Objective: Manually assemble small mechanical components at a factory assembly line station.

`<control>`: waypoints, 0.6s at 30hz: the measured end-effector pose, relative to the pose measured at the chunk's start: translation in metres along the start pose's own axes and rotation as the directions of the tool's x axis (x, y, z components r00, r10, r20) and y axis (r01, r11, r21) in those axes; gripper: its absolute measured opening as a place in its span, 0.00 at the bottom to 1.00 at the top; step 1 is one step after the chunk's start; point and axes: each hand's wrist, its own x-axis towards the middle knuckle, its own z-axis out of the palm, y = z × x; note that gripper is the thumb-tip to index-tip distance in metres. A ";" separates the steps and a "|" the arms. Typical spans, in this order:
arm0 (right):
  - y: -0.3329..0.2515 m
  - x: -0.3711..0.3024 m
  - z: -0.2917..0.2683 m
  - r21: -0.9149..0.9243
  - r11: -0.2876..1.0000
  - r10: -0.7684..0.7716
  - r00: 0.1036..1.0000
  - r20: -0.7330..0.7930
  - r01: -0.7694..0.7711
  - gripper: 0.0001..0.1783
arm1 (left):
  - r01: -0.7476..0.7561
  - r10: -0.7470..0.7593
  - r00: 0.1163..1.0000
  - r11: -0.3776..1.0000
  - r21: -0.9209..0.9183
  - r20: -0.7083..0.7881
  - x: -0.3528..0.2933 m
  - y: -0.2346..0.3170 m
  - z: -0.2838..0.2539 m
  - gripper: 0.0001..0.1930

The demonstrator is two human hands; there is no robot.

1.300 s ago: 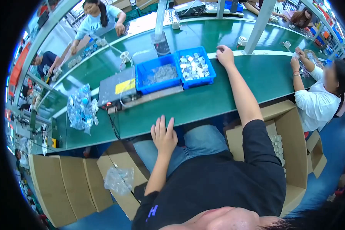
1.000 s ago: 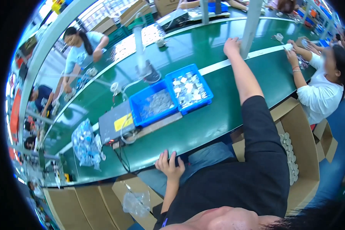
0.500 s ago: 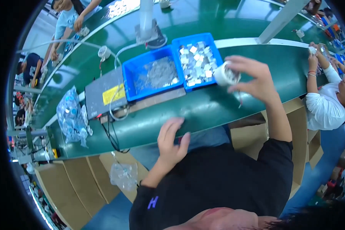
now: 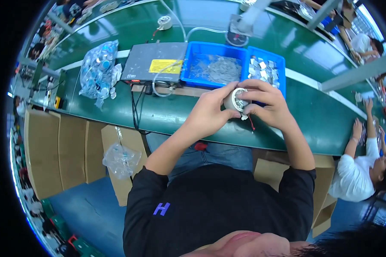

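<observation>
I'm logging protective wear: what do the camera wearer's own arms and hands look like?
Short black sleeves leave the forearms bare. The left hand and right hand wear no gloves, and no watch or bracelet shows.

The fisheye view looks steeply down from head height, over the wearer's black shirt (image 4: 218, 210), and forward across the green desk (image 4: 167, 113). The left hand (image 4: 211, 110) and right hand (image 4: 270, 105) lie close, near mid-frame; straight edges bow toward the picture's rim.

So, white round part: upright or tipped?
Tipped: the white round part, held by the left hand and right hand, has its open end facing rightward.
</observation>
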 end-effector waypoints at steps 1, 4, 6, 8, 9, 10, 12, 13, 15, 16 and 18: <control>0.004 0.007 0.002 -0.007 1.000 -0.018 1.000 0.015 0.018 0.21 | -0.014 0.014 1.000 1.000 -0.001 -0.020 0.003 0.002 -0.004 0.36; 0.010 0.017 0.011 -0.101 0.991 -0.104 0.985 -0.136 0.090 0.16 | -0.049 0.080 0.990 0.969 0.244 -0.119 0.008 0.007 -0.013 0.35; 0.010 0.027 0.012 -0.133 0.984 -0.143 0.974 -0.178 0.120 0.14 | -0.053 0.109 0.981 0.945 0.324 -0.158 0.013 0.009 -0.017 0.34; 0.010 0.036 0.013 -0.122 0.988 0.064 0.976 -0.210 -0.091 0.11 | -0.140 0.241 0.944 0.913 0.384 -0.227 0.028 0.003 -0.020 0.33; 0.010 0.040 0.014 -0.113 0.974 0.169 0.959 -0.225 -0.198 0.10 | -0.178 0.303 0.918 0.892 0.416 -0.256 0.036 0.000 -0.021 0.32; 0.010 0.044 0.014 -0.103 0.947 0.273 0.932 -0.240 -0.304 0.08 | -0.213 0.363 0.888 0.868 0.449 -0.281 0.043 -0.003 -0.021 0.31; 0.021 0.056 0.011 0.011 0.935 0.344 0.900 -0.269 -0.354 0.08 | -0.196 0.343 0.893 0.880 0.433 -0.293 0.059 -0.007 -0.022 0.31; 0.030 0.064 0.007 0.126 0.908 0.419 0.859 -0.296 -0.399 0.07 | -0.184 0.323 0.899 0.891 0.415 -0.296 0.069 -0.009 -0.023 0.32; 0.043 0.073 0.003 0.354 0.815 0.565 0.761 -0.318 -0.458 0.07 | -0.158 0.282 0.911 0.912 0.378 -0.300 0.083 -0.012 -0.020 0.32; 0.046 0.074 0.005 0.356 0.817 0.562 0.763 -0.319 -0.454 0.07 | -0.161 0.286 0.911 0.910 0.382 -0.298 0.087 -0.018 -0.018 0.32; 0.052 0.075 0.009 0.274 0.896 0.438 0.802 -0.407 -0.350 0.10 | -0.209 0.234 0.916 0.972 0.112 -0.327 0.095 -0.031 -0.014 0.33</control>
